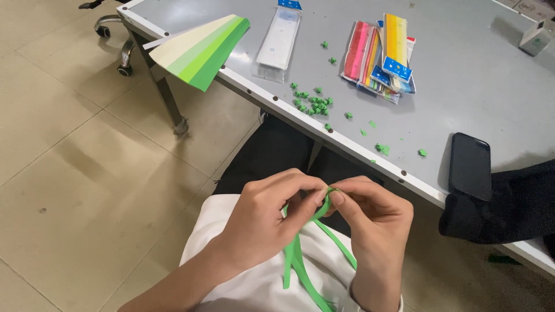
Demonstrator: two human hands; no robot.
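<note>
A grey table (pixel 462 75) with a pale edge strip and dark screw heads runs diagonally across the upper right, above a floor of large beige tiles (pixel 63 173); the chrome base and castors of a wheeled chair (pixel 113 34) show at the upper left beside a table leg. At the near corner of the table a fan of paper sheets (pixel 199 49), graded from cream to deep green, overhangs the edge. Just right of it lies a long clear packet with a blue header (pixel 280 40). Further right sits a stack of clear packets of paper strips (pixel 378 58) in pink, red, orange and yellow bands, each with a blue label at one end. A small white box (pixel 536 36) stands at the far right. Between the packets and the table edge, small folded green pieces (pixel 313 103) lie clustered, with loose ones trailing right. A black phone (pixel 470 166) lies face down near the edge, just beside a dark sleeve (pixel 509 211) resting on the table. Below the edge, over the person's lap and white garment, the left hand (pixel 263 222) and right hand (pixel 376 216) meet; both pinch the upper end of the green paper strips (pixel 298 260), which hang between the wrists.
</note>
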